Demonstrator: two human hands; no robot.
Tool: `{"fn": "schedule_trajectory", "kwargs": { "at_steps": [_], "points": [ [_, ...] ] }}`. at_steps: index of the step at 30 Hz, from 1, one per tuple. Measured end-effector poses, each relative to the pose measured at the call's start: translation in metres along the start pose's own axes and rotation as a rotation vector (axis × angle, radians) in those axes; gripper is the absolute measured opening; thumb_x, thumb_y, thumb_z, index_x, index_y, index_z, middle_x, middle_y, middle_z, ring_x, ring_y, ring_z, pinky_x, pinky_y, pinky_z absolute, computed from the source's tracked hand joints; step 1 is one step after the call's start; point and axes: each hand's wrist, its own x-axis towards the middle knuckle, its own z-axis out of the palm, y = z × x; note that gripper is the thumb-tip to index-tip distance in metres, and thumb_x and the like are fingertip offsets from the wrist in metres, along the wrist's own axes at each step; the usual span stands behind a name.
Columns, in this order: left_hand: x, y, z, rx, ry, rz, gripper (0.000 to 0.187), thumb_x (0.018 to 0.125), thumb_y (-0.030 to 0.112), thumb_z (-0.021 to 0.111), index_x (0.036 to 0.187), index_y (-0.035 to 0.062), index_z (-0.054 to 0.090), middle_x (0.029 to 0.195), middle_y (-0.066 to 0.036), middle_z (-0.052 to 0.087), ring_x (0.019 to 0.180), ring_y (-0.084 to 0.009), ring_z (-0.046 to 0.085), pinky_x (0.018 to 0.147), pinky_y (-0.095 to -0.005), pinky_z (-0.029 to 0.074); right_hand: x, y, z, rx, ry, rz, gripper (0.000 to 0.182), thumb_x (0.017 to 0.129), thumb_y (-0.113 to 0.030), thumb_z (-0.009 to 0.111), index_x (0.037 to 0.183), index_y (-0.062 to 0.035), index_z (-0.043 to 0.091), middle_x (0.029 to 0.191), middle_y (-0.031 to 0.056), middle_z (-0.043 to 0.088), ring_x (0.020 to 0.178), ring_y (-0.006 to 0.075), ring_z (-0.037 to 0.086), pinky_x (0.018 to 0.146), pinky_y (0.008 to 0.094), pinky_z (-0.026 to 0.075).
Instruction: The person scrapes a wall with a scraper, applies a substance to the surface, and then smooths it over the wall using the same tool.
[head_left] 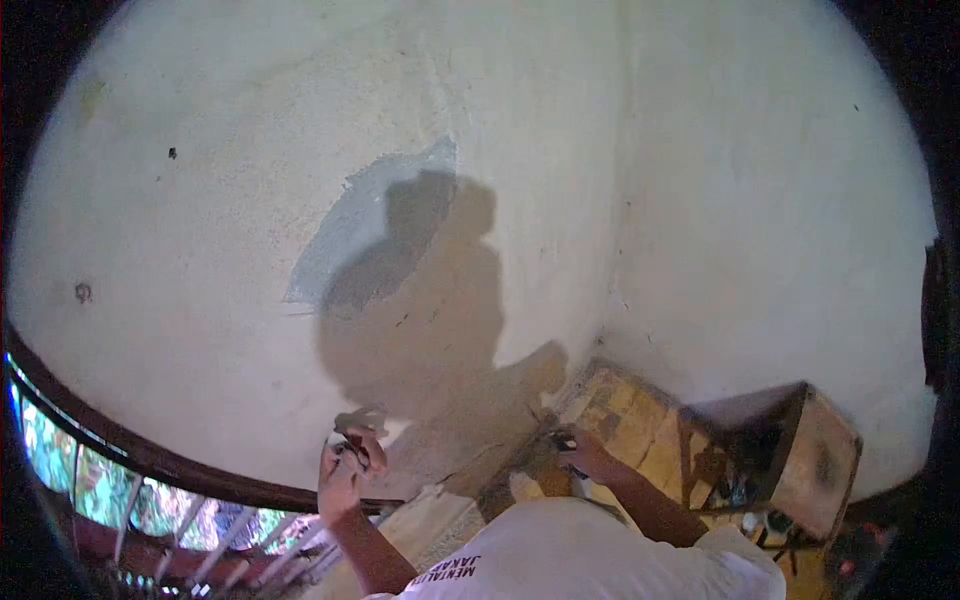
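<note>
My left hand (347, 470) is raised close to the pale wall (250, 380), with its fingers curled around something small and dark that I cannot make out. Lower right of the middle, my right hand (583, 452) is closed, and a dark object (563, 438) shows at its fingertips. Between the two hands, the front of my white shirt (560, 545) with dark lettering fills the bottom of the view. On the wall ahead is a grey patch (345, 235) with ragged edges, partly covered by the shadow (420, 330) of my head and body.
Two walls meet at a corner to the right of the middle. A wooden box-like piece of furniture (818, 465) stands low at the right, with small items around it. At the lower left, a barred window (190, 530) with a dark frame shows greenery outside. Yellowish floor tiles (625, 410) lie below.
</note>
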Motion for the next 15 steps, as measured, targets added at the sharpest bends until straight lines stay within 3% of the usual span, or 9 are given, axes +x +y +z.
{"fn": "schedule_trajectory", "kwargs": {
  "at_steps": [2,5,8,12,15],
  "points": [
    [0.002,-0.002,0.015,-0.023,0.034,0.041,0.045,0.082,0.038,0.058,0.102,-0.0019,0.05,0.065,-0.005,0.05,0.053,-0.0127,0.043,0.053,-0.0284,0.038,0.018,-0.002,-0.024,-0.319,0.008,-0.36,0.052,0.071,0.001,0.059,0.119,-0.0075,0.042,0.102,0.0094,0.048,0.076,0.0173,0.055,0.062,0.0307,0.048],
    [0.009,0.004,0.039,-0.025,0.08,0.111,0.045,0.081,0.039,0.059,0.099,-0.0009,0.051,0.064,-0.005,0.05,0.053,-0.0125,0.044,0.054,-0.0285,0.039,0.026,-0.015,-0.053,-0.603,0.055,-0.554,0.051,0.07,0.003,0.06,0.118,-0.0088,0.045,0.105,0.0081,0.044,0.084,0.0175,0.053,0.073,0.0313,0.046],
    [0.007,0.007,0.041,0.011,0.125,0.12,0.046,0.078,0.041,0.063,0.093,-0.0007,0.053,0.063,-0.004,0.051,0.051,-0.0112,0.043,0.056,-0.0272,0.04,0.014,-0.043,-0.063,-0.389,-0.043,-0.453,0.048,0.07,0.003,0.061,0.113,-0.0081,0.045,0.097,0.0075,0.045,0.09,0.0174,0.049,0.078,0.0311,0.042],
    [0.006,0.0,0.072,0.023,0.216,0.117,0.045,0.078,0.041,0.062,0.093,-0.0001,0.053,0.062,-0.004,0.051,0.049,-0.011,0.043,0.055,-0.0266,0.04,0.012,-0.061,-0.112,-0.51,0.01,-0.49,0.041,0.069,0.004,0.061,0.105,-0.0062,0.043,0.091,0.0068,0.045,0.086,0.017,0.048,0.075,0.0298,0.041],
    [-0.009,-0.007,0.076,0.039,0.274,0.126,0.044,0.079,0.041,0.061,0.093,0.0009,0.053,0.061,-0.004,0.05,0.047,-0.0107,0.043,0.053,-0.0261,0.039,0.006,-0.085,-0.129,-0.624,0.031,-0.495,0.041,0.069,-0.007,0.067,0.103,-0.0053,0.045,0.096,0.0134,0.052,0.09,0.022,0.051,0.08,0.0321,0.042]
  ]
}}
